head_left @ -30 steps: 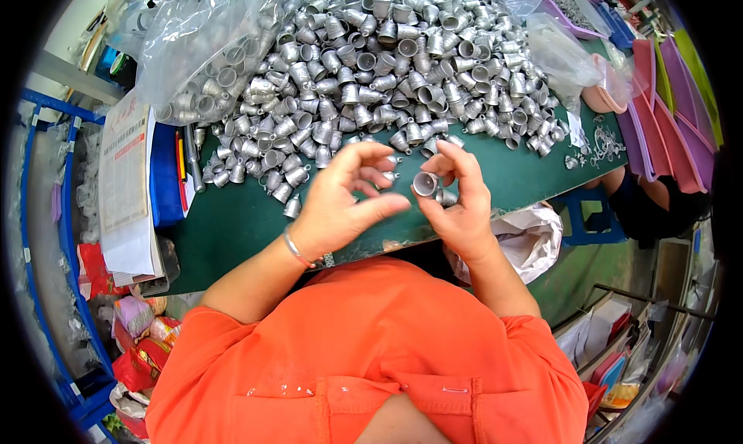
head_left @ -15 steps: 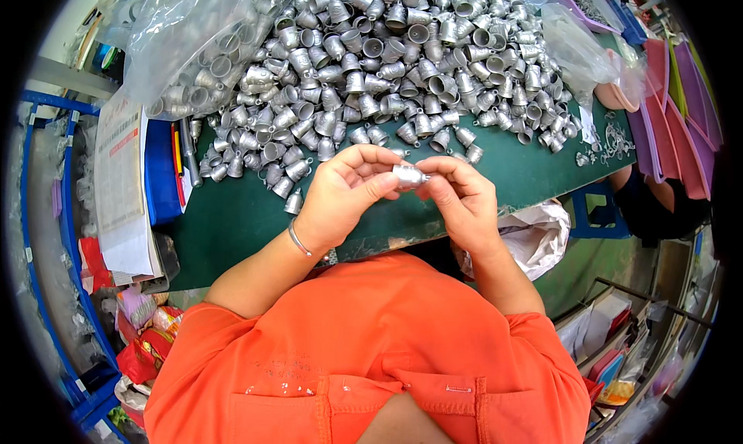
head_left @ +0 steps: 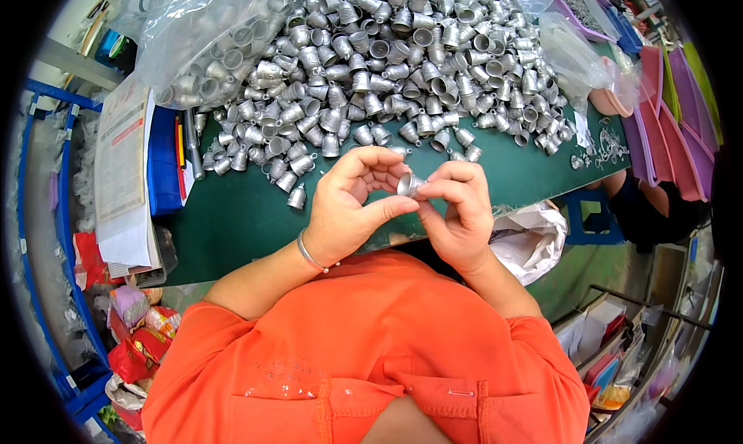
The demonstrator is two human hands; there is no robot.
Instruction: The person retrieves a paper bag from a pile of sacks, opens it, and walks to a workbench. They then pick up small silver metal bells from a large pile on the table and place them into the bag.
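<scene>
Between my two hands is a small silver metal bell [head_left: 409, 185], its open mouth facing left. My right hand [head_left: 458, 205] pinches the bell at its loop end. My left hand [head_left: 357, 192] curves around the mouth side with its fingers apart; the thumb tip lies close to the bell, and I cannot tell if it touches. Beyond the hands a large heap of similar silver bells [head_left: 364, 80] covers the far part of the green table [head_left: 240, 227]. One loose bell [head_left: 296, 197] stands left of my left hand.
Clear plastic bags [head_left: 205, 37] with bells lie at the far left. A blue box [head_left: 163, 161] and papers [head_left: 124, 177] stand at the left edge. Pink and purple bins [head_left: 658, 126] are at the right, beside a person's arm [head_left: 658, 200]. A white sack [head_left: 534, 243] sits below the table edge.
The bell has turned so that its mouth shows more. My left fingers have loosened from it and opened, while the right hand keeps its pinch.
</scene>
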